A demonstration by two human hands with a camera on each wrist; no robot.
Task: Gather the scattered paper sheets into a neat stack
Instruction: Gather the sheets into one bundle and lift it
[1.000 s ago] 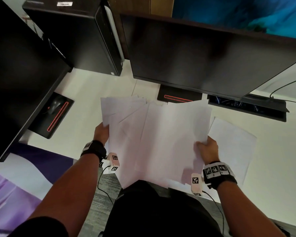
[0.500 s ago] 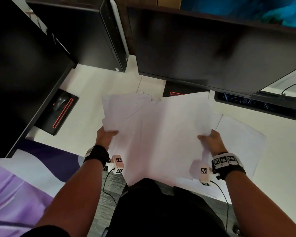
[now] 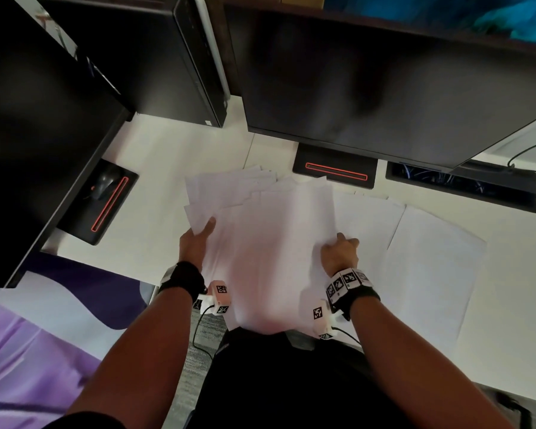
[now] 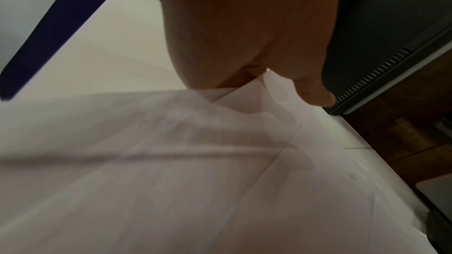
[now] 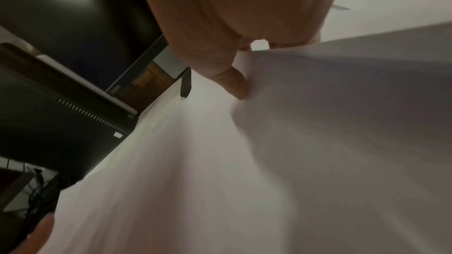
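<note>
Over the white desk (image 3: 155,193), the left hand (image 3: 195,243) is pinching the fanned paper sheets (image 3: 270,243) at their left edge, long axis running toward the monitor (image 3: 369,88); the right hand (image 3: 339,253) is gripping their right edge, beside two loose sheets (image 3: 430,267).

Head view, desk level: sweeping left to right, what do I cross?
Mouse → left hand → fanned paper bundle held between both hands → right hand → loose sheet lying flat on the desk.
</note>
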